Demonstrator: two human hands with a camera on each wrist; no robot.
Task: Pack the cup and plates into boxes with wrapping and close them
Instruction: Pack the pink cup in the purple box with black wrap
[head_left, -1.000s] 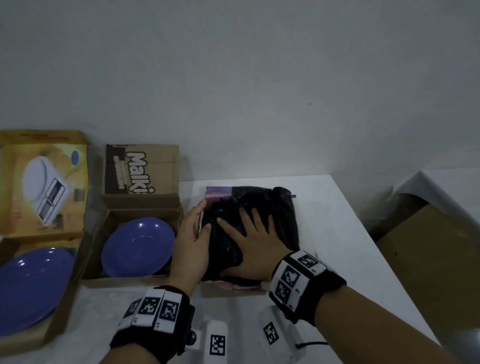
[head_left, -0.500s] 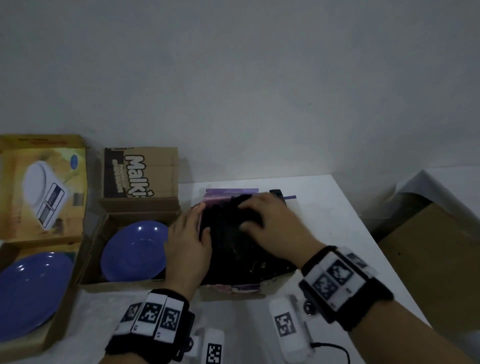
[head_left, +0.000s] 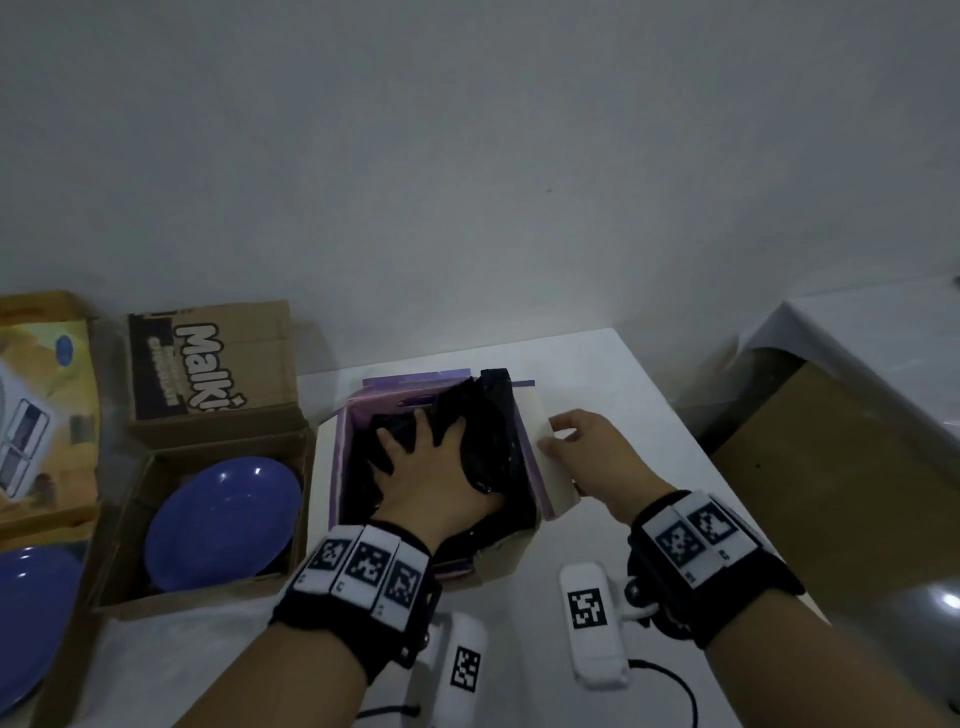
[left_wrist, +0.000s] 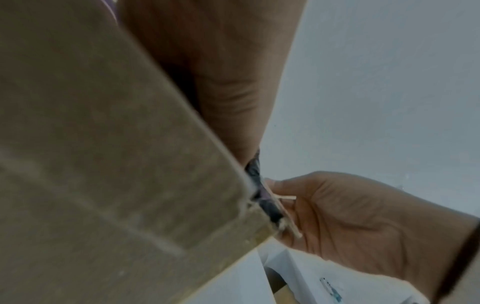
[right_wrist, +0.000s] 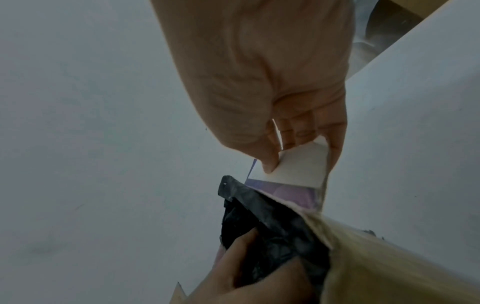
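Observation:
A purple-lined cardboard box (head_left: 344, 467) stands mid-table, filled with crumpled black wrapping (head_left: 493, 431); what lies under the wrapping is hidden. My left hand (head_left: 426, 462) lies flat on the wrapping with fingers spread, pressing down. My right hand (head_left: 571, 441) pinches the box's white right flap (head_left: 550, 478), which stands raised. In the right wrist view thumb and fingers grip this flap (right_wrist: 298, 164) above the wrapping (right_wrist: 259, 216). A blue plate (head_left: 223, 525) lies bare in the open "Malki" box (head_left: 208, 364) to the left.
Another blue plate (head_left: 31, 623) lies in a yellow scale-printed box (head_left: 47, 405) at the far left. The white table (head_left: 597, 374) ends just right of my right hand; a brown carton (head_left: 831, 493) sits beyond that edge. A wall stands close behind.
My right hand left the black wrapping, moved right and took hold of the box's right flap. My left hand shifted from the box's left side onto the wrapping.

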